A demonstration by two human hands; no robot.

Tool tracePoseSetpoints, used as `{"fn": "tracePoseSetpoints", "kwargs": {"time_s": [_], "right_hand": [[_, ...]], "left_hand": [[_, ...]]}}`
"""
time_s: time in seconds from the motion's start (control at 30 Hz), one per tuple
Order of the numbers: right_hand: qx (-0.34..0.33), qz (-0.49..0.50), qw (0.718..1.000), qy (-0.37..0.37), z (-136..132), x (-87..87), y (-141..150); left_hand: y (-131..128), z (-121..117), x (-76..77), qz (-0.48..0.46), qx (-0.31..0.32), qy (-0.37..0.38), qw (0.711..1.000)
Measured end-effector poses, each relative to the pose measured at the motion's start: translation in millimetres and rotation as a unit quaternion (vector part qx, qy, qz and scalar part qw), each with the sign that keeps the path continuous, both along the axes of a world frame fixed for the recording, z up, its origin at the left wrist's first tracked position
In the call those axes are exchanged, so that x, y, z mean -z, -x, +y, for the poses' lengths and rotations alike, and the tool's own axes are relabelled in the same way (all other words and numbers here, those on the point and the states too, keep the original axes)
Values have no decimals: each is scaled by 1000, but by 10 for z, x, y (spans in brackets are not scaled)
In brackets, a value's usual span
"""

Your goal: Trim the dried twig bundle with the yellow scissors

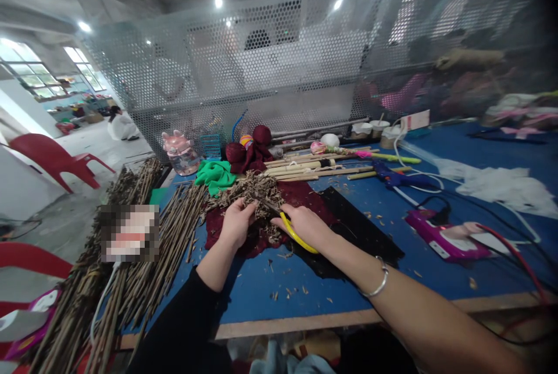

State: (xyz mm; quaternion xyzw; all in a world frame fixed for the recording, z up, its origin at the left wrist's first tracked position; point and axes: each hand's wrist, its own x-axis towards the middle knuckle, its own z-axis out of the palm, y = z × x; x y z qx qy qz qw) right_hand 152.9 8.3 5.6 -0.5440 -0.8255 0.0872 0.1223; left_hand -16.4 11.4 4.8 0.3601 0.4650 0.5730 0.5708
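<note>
Dried, curled leaves [265, 185] lie heaped on a maroon cloth [314, 196] at the middle of a blue worktable [261, 298], where a person works them with yellow-handled scissors [300, 237]. The right hand [307, 227] is curled closed around the handles, blades pointing away and to the left into the near side of the heap; how far the blades are parted cannot be told. The left hand [236, 224] meets the heap from the other side, thumb and fingers drawn close together, though whether a stem is pinched between them is hidden among the leaves. The left forearm rises steeply from a black sleeve [187, 319]; the right, bare and ringed by a silver bracelet [378, 284], slants in low from the near right corner. Between cloth and wooden front edge [314, 323] runs a strip of tabletop sprinkled with chips, with another blue stretch between a black cloth [364, 228] and a purple power strip [444, 240]. Bundled stems [165, 246] crowd the left side, angling over the table's corner. Behind the heap, a green cloth [215, 176] and pale sticks [300, 169] close off the far side, backed by a perforated metal screen [244, 71].
</note>
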Motion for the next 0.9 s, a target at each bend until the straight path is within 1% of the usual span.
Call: {"fn": "tracePoseSetpoints", "kwargs": {"time_s": [0.1, 0.2, 0.33, 0.4, 0.5, 0.6, 0.7, 0.8, 0.9], "right_hand": [[-6, 0, 1000, -7, 8, 14, -7], [-2, -1, 1000, -8, 15, 16, -14], [16, -1, 1000, -3, 20, -20, -41], [8, 17, 1000, -9, 21, -43, -62], [-24, 50, 998, -15, 26, -51, -83], [-44, 71, 996, -15, 34, -16, -74], [-48, 81, 995, -31, 35, 31, -40], [-53, 96, 993, -49, 25, 52, -1], [-53, 111, 991, -56, 9, 40, 28]], "left_hand": [[-3, -6, -9, -27, -25, 14, 999], [12, 1, -1, -37, -36, 23, 998], [44, 36, 26, -38, -51, 29, 998], [57, 56, 37, -51, -56, 24, 997], [64, 68, 41, -85, -57, 13, 995], [47, 57, 39, -103, -41, 6, 994], [14, 38, 47, -108, -24, 9, 994], [-21, 24, 71, -112, -40, 26, 993], [-49, 15, 88, -113, -44, 24, 992]]}}
